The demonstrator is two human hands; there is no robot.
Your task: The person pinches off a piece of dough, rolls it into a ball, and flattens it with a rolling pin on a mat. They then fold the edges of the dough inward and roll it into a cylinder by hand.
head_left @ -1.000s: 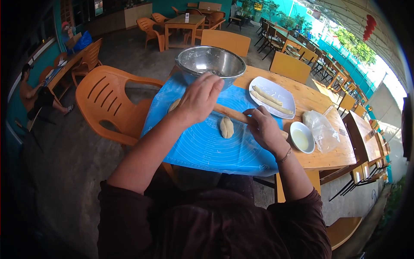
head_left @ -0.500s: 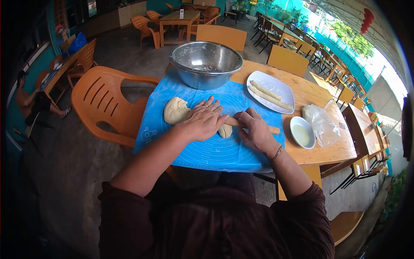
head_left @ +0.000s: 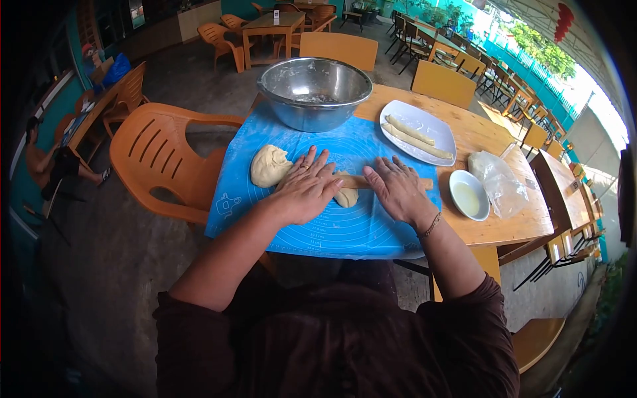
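A wooden rolling pin (head_left: pixel 355 181) lies crosswise on the blue silicone mat (head_left: pixel 302 235). My left hand (head_left: pixel 304 189) rests flat over its left part, fingers stretched and spread. On the right part, my right hand (head_left: pixel 402 191) lies with its fingers extended forward; the pin's end sticks out beyond it. A small piece of dough (head_left: pixel 346 198) shows beneath the pin, between the hands, partly hidden. Just left of my left hand sits a larger lump of dough (head_left: pixel 268 166).
A steel bowl (head_left: pixel 312 116) stands at the mat's far edge. At the right are a white plate (head_left: pixel 434 128) with dough strips, a small white bowl (head_left: pixel 469 196) of pale liquid and a plastic bag (head_left: pixel 504 192). An orange chair (head_left: pixel 156 149) stands left; a person (head_left: pixel 43 156) sits beyond.
My right hand has gone from curled around the rolling pin to stretched out over it. The left hand stays flat, its fingers somewhat more spread. The view has shifted slightly.
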